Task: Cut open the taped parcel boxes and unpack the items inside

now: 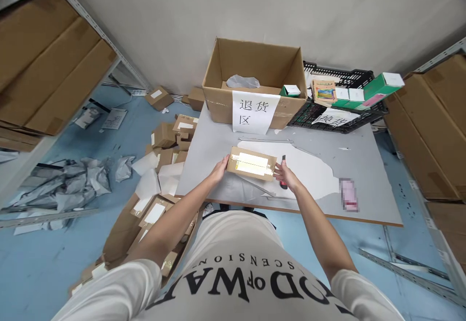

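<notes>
Head camera shows the small flat brown cardboard parcel with a white label [251, 163] just above the grey table [364, 165], between my hands. It looks light and stiff, with smooth tape, so I take it at the short ends. Left hand [219, 169] grips one end, right hand [285, 173] the other; both arms are stretched forward.

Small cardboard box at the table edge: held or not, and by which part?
Held. The small cardboard box is gripped at its two short ends, left hand on the left end, right hand on the right, just above the table.
</notes>
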A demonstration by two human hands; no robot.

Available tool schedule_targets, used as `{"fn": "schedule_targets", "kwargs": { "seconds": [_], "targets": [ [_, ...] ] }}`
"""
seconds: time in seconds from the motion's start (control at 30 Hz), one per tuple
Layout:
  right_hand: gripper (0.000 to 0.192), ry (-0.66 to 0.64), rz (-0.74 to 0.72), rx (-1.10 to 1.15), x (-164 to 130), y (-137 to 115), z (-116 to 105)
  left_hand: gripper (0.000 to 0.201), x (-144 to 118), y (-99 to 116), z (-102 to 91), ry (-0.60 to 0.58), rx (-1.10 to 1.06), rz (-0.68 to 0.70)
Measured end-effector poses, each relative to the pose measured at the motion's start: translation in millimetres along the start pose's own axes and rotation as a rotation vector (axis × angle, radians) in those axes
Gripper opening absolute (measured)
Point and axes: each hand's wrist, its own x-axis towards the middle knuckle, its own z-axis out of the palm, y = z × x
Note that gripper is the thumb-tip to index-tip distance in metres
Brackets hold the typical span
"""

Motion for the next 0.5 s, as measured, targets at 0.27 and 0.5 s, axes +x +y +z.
{"fn": "schedule_targets", "kwargs": {
  "seconds": [0.27,0.5],
  "targets": [
    [0.068,0.057,0.024,-0.041,14,-23,-1,0.068,12,11,3.6,-0.035,0.024,-0.135],
    [0.066,0.072,0.002,0.011,14,-4,-6,0.068,20,-4,-6.2,-0.048,-0.045,-0.142]
  ]
}}
